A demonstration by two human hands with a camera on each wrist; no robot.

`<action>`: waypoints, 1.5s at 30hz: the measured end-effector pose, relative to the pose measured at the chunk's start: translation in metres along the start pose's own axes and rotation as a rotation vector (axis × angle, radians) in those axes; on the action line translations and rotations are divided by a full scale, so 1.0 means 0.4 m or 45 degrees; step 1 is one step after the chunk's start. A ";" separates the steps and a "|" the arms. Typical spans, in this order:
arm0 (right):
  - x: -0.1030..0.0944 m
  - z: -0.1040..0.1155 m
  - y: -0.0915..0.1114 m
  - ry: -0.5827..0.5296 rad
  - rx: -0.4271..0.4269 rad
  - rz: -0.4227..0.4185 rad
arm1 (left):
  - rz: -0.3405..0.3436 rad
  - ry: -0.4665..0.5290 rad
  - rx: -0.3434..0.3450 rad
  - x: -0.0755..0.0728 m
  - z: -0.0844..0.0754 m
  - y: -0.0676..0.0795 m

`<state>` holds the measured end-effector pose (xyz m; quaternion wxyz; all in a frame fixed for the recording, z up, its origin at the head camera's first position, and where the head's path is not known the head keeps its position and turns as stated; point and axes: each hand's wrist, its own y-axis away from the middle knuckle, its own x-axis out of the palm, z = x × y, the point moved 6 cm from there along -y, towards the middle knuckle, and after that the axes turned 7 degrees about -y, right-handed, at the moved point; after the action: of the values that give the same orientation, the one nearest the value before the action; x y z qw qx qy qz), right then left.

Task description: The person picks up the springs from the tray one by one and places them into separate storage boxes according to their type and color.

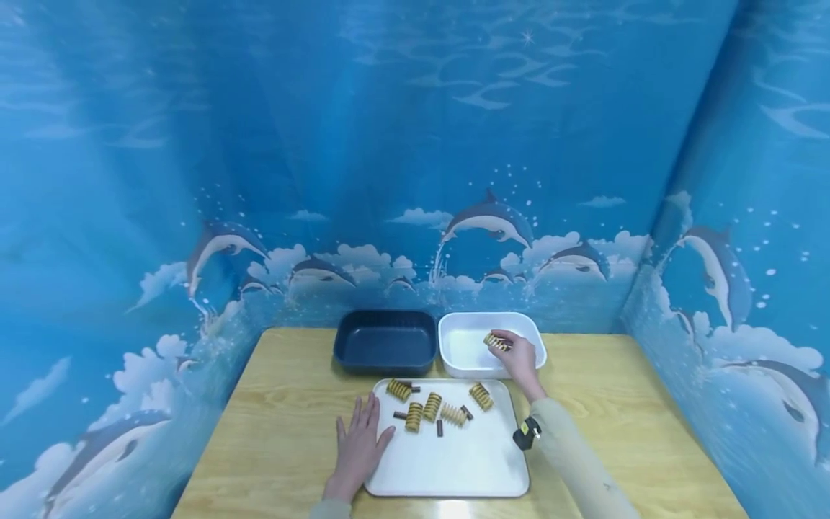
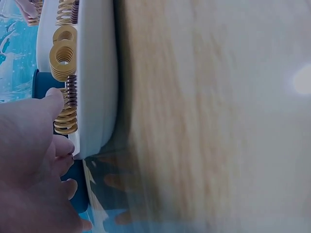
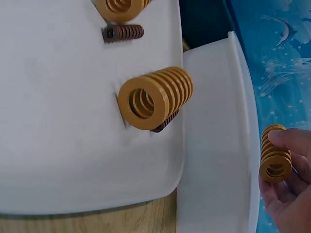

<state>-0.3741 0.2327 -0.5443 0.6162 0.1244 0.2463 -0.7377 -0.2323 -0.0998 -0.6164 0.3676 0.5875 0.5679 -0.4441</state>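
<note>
Bench point(image 1: 279, 404): carries a white tray point(image 1: 454, 461) toward the near side; a dark bin point(image 1: 389, 348) and a white bin point(image 1: 460, 346) stand side by side at the far edge, dark on the left.
Right hand point(image 1: 519, 358): closed to a pinch, thumb against fingers, on one large yellow spring point(image 1: 496, 341); the part is held over the white bin.
Left hand point(image 1: 359, 448): fingers spread and extended, resting at the tray's left edge; no part gripped.
Large springs on tray: five, all toward the far edge; one point(image 1: 481, 396) sits near the far right corner.
Small dark springs point(image 1: 439, 428): at least four visible in the head view, lying among the large ones.
Progress: judged early. One large spring is off the tray, not yet released; no spring shows inside either bin, though the right hand covers part of the white one. Left on the tray: the five large springs and all visible small ones.
Head view only: both bin interiors and the full tray layout.
Right wrist view only: a further small dark spring point(image 3: 166, 121) beside the corner spring; contact cannot be confirmed.
Left wrist view only: the tray's outer side wall point(image 2: 97, 77), seen from low down.
</note>
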 end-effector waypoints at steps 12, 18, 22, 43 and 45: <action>0.075 -0.069 -0.063 0.199 0.139 0.113 | -0.012 0.005 -0.005 0.007 0.005 0.000; 0.092 -0.079 -0.067 0.250 0.175 0.180 | -0.017 0.025 -0.003 0.004 0.000 0.000; 0.099 -0.080 -0.065 0.282 0.157 0.222 | -0.002 0.023 -0.017 0.006 -0.001 0.001; 0.014 0.068 0.008 -0.068 -0.135 -0.129 | 0.024 0.022 -0.029 0.006 0.002 -0.004; 0.005 0.077 0.033 -0.136 -0.132 -0.152 | 0.032 0.010 -0.033 0.007 0.002 -0.003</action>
<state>-0.3581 0.2135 -0.5219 0.5890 0.0381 0.2580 -0.7649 -0.2338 -0.0994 -0.6193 0.3784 0.5916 0.5676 -0.4298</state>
